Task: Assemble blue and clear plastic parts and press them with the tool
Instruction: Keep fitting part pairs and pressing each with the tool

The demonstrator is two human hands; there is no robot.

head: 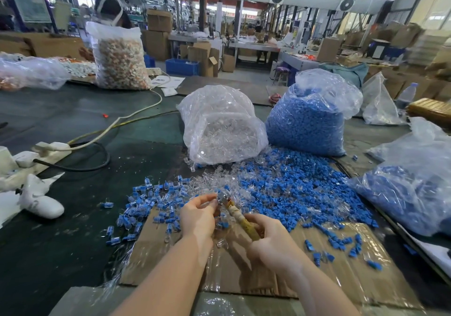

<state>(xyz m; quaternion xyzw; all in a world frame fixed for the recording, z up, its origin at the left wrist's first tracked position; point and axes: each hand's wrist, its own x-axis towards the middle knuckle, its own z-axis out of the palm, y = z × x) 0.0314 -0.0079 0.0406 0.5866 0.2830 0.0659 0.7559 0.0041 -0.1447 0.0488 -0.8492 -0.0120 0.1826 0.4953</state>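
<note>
My right hand (pixel 267 237) grips the yellowish taped handle of the pressing tool (pixel 240 215), whose metal tip points up and left. My left hand (pixel 199 214) pinches a small part at that tip; the part is mostly hidden by my fingers. Loose blue parts (pixel 292 189) and clear parts (pixel 214 181) lie heaped on the cardboard sheet (pixel 317 274) just beyond my hands. Assembled blue-and-clear pieces (pixel 146 208) are scattered to the left. Behind the heap stand a bag of clear parts (pixel 222 128) and a bag of blue parts (pixel 307 123).
A third bag with blue parts (pixel 410 193) lies at the right. A power strip (pixel 36 154) with cables and a white device (pixel 40 198) sit at the left. A bag of orange-white pieces (pixel 119 59) and a person (pixel 109 10) are at the far left.
</note>
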